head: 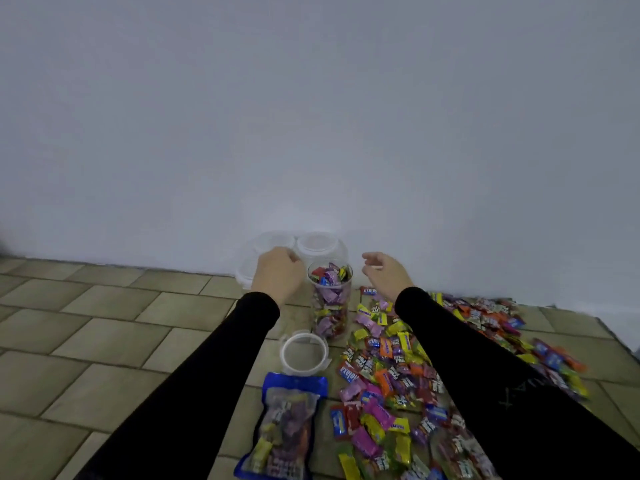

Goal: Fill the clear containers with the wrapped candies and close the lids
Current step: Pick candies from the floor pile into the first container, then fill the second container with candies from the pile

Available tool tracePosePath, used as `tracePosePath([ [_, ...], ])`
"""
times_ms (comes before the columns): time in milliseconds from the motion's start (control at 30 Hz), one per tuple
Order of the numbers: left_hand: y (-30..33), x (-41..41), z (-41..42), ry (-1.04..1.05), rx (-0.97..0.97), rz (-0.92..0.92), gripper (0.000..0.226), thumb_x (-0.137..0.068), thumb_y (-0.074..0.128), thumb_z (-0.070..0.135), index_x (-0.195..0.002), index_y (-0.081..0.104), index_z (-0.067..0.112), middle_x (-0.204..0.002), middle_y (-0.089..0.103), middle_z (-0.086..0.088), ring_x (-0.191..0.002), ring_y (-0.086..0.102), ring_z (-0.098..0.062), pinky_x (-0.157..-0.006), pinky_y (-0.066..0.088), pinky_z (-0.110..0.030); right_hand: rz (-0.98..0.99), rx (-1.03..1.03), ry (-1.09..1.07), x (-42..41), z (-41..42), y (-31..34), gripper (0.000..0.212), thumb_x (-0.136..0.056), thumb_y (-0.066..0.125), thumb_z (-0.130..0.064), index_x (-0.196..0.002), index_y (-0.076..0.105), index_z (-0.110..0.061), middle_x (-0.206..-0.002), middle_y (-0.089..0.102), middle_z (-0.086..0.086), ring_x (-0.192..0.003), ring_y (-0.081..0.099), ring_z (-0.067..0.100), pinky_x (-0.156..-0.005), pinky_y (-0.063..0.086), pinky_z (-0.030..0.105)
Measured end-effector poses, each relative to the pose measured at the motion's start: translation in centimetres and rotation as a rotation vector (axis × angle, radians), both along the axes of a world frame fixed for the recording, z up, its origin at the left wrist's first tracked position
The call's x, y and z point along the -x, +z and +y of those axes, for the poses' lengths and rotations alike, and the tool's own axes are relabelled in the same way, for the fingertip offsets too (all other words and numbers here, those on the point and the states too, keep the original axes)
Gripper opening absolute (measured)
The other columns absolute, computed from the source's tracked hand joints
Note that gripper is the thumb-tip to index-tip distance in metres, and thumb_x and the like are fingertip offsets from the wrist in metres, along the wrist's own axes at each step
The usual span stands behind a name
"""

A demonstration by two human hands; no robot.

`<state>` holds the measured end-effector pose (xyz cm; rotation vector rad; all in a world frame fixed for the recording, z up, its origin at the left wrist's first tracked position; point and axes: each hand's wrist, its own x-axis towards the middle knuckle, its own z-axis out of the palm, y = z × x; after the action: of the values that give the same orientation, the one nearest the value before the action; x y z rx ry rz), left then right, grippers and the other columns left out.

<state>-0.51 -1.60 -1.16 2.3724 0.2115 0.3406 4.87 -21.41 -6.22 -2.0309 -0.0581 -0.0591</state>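
A clear container [330, 303] stands on the tiled floor, filled to the rim with wrapped candies and without a lid. Behind it, against the wall, stand two more clear containers, one at the left [266, 247] and one at the right [320, 245]. My left hand [278, 278] reaches over the left one with curled fingers; whether it grips it I cannot tell. My right hand [386, 273] hovers to the right of the full container, fingers loosely curled, holding nothing. A white lid [304, 351] lies in front of the full container. Loose wrapped candies [398, 375] cover the floor at the right.
A blue bag of candies [285, 427] lies on the floor near me, below the lid. The white wall [311, 116] rises right behind the containers. Bare tiles [104, 323] stretch to the left.
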Motion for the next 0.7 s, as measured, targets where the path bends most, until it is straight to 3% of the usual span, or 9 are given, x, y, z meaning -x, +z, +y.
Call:
tracePosePath([
  [67, 1.2, -0.4, -0.6, -0.022, -0.017, -0.022, 0.017, -0.091, 0.050, 0.016, -0.089, 0.066, 0.009, -0.090, 0.063, -0.003, -0.085, 0.054, -0.020, -0.076, 0.038, -0.025, -0.001, 0.047, 0.011, -1.0, -0.3, 0.2, 0.033, -0.095, 0.053, -0.015, -0.127, 0.056, -0.014, -0.129, 0.058, 0.006, -0.114, 0.055, 0.021, -0.091, 0.044, 0.027],
  [167, 2.0, -2.0, -1.4, -0.049, -0.030, -0.023, 0.018, -0.091, 0.054, 0.025, -0.097, 0.064, 0.011, -0.096, 0.063, -0.003, -0.091, 0.057, -0.020, -0.079, 0.044, -0.028, 0.006, 0.095, 0.051, -2.4, 0.1, 0.4, 0.035, -0.093, 0.058, -0.017, -0.128, 0.056, -0.014, -0.127, 0.058, 0.007, -0.113, 0.055, 0.022, -0.096, 0.044, 0.032],
  [300, 2.1, -4.9, -2.0, -0.057, -0.156, 0.022, 0.040, -0.089, 0.056, 0.041, -0.120, 0.057, 0.016, -0.122, 0.054, -0.006, -0.111, 0.052, -0.023, -0.090, 0.044, -0.033, 0.063, 0.083, 0.113, -4.8, 1.3, -0.6, 0.043, -0.092, 0.060, -0.019, -0.134, 0.050, -0.016, -0.126, 0.053, 0.003, -0.109, 0.056, 0.024, -0.084, 0.049, 0.034],
  [400, 2.0, -7.1, -2.1, -0.086, -0.324, 0.104, 0.055, -0.086, 0.057, 0.050, -0.131, 0.049, 0.019, -0.132, 0.047, -0.008, -0.123, 0.042, -0.026, -0.091, 0.039, -0.033, 0.162, 0.091, 0.227, -6.7, 1.6, -1.3, 0.053, -0.091, 0.060, -0.011, -0.140, 0.042, -0.021, -0.131, 0.047, 0.002, -0.111, 0.058, 0.027, -0.088, 0.052, 0.044],
  [533, 1.1, -10.5, -1.9, -0.128, -0.508, 0.227, 0.079, -0.076, 0.060, 0.066, -0.139, 0.042, 0.023, -0.134, 0.049, -0.008, -0.126, 0.038, -0.028, -0.094, 0.038, -0.036, 0.188, 0.182, 0.352, -9.6, 2.0, -2.3, 0.063, -0.086, 0.066, -0.017, -0.143, 0.039, -0.024, -0.133, 0.052, -0.002, -0.119, 0.055, 0.025, -0.095, 0.049, 0.036],
  [700, 0.2, -13.1, -1.7, -0.164, -0.566, 0.264, 0.087, -0.063, 0.063, 0.076, -0.134, 0.045, 0.027, -0.123, 0.059, -0.001, -0.117, 0.046, -0.027, -0.086, 0.041, -0.034, 0.138, 0.131, 0.412, -11.4, 2.9, -2.6, 0.047, -0.090, 0.061, -0.009, -0.135, 0.049, -0.017, -0.118, 0.063, 0.003, -0.104, 0.059, 0.019, -0.092, 0.046, 0.027],
])
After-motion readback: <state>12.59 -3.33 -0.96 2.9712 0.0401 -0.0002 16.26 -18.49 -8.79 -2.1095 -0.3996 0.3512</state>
